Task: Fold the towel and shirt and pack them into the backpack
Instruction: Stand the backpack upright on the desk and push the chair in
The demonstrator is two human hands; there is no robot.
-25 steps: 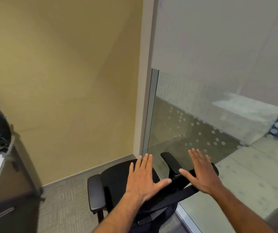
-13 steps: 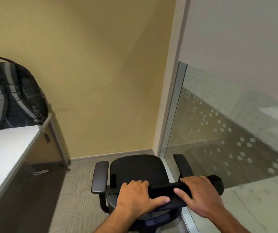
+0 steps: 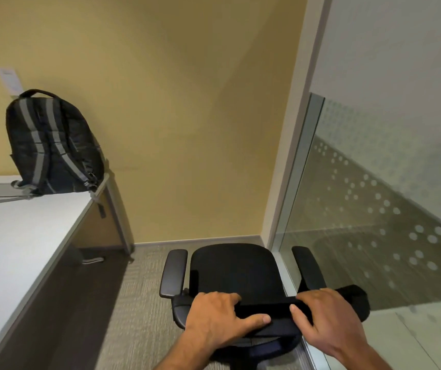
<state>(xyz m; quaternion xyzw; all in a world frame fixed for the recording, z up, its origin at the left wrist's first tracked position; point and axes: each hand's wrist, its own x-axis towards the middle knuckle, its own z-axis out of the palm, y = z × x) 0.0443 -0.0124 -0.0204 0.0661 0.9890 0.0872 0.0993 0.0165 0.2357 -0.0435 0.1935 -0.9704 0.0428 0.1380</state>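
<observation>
A black backpack [image 3: 54,145] with grey straps stands upright at the far right corner of the white table [image 3: 13,236], leaning against the yellow wall. No towel or shirt is in view. Both my hands grip the top edge of a black office chair's backrest [image 3: 275,311] at the bottom of the view. My left hand [image 3: 219,313] holds its left part, fingers curled over the edge. My right hand [image 3: 323,316] holds its right part.
The chair's seat [image 3: 235,268] and armrests [image 3: 174,273] face the yellow wall. A glass partition [image 3: 374,209] with white dots runs close along the chair's right side. Grey carpet [image 3: 134,303] lies between chair and table. A paper sheet [image 3: 9,81] hangs on the wall.
My hands came down from flat and open onto the chair's backrest and closed on it. The view swung left, bringing the backpack and table fully into sight.
</observation>
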